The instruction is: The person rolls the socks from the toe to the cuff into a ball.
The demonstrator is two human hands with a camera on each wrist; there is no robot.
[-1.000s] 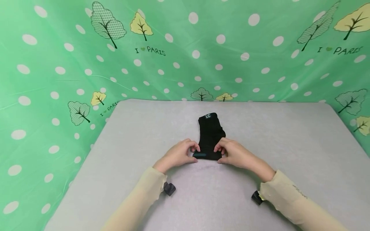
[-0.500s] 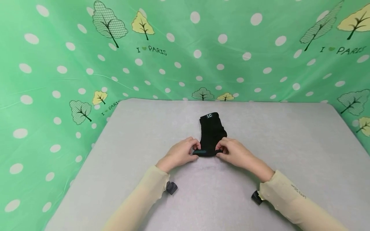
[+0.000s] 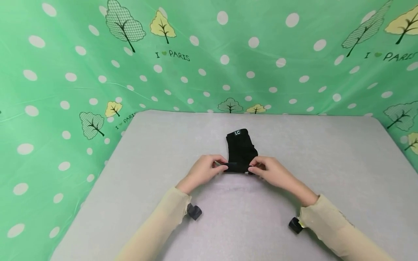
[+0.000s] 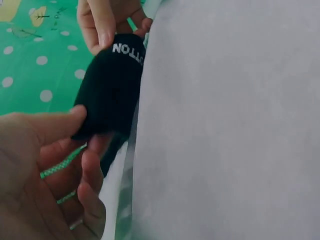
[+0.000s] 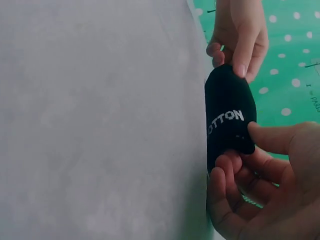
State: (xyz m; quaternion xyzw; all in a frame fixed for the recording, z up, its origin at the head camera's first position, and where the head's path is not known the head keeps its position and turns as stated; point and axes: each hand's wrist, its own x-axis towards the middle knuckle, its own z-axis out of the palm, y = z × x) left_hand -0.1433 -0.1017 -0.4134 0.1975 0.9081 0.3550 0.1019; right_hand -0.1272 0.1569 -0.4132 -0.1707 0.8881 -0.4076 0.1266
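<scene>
A black sock [image 3: 241, 149] lies on the grey table, its cuff with a white "LC" mark pointing away from me. Its near end is turned over into a folded band. My left hand [image 3: 203, 169] pinches the left corner of that band between thumb and fingers, and my right hand [image 3: 274, 173] pinches the right corner. Both wrist views show white "COTTON"-like lettering, partly cut off, on the turned sock [image 4: 107, 95]. Whether a second sock lies underneath, I cannot tell.
The grey tabletop [image 3: 156, 145] spreads around the sock on all sides. Behind and to the left hangs a green dotted cloth [image 3: 183, 79] with printed trees. A small black device [image 3: 194, 211] sits at the left sleeve, another black device [image 3: 295, 225] at the right.
Both hands have moved slightly away from me, turning the sock's near end up and over toward the cuff. The sock looks shorter now, and a bit of white shows near the right fingers.
</scene>
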